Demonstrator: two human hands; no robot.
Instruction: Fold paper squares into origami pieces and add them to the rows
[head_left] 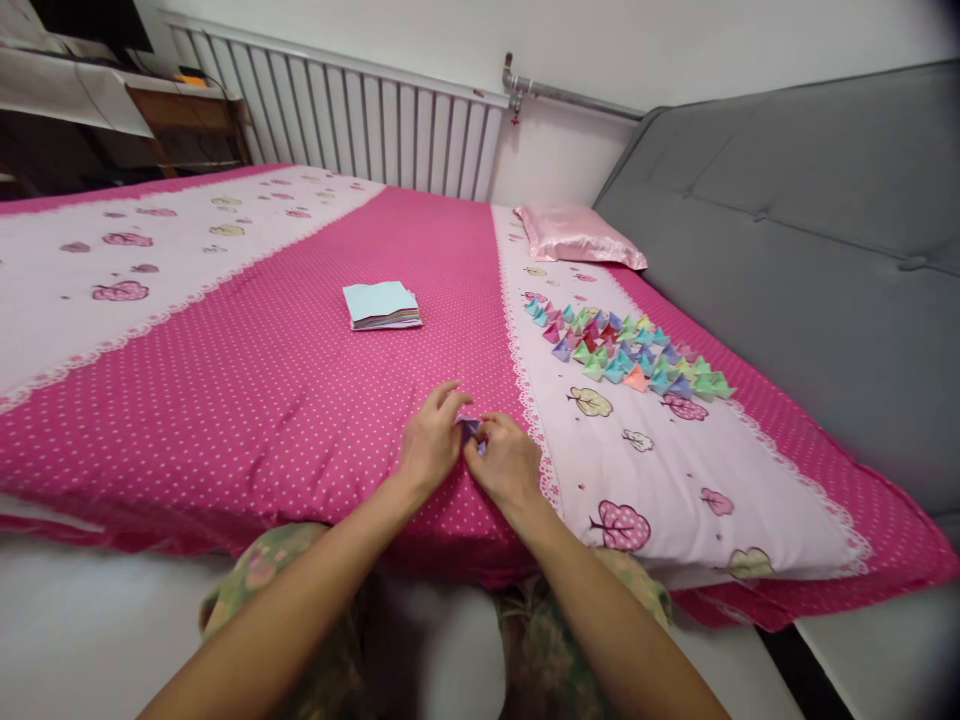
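- Both our hands pinch a small purple folded paper (471,432), left hand (429,440) and right hand (508,465) meeting over it, at the bed (262,400) edge.
- Beyond us lie a paper stack (382,305) and, to the right, colourful folded pieces (626,350).

Matt cotton bedsheet (300,400); glossy satin pillow (577,237); matt paper stack (382,305).

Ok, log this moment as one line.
left hand, right hand: both pinch small paper on bedsheet | paper stack: beyond hands | folded pieces: clustered to right
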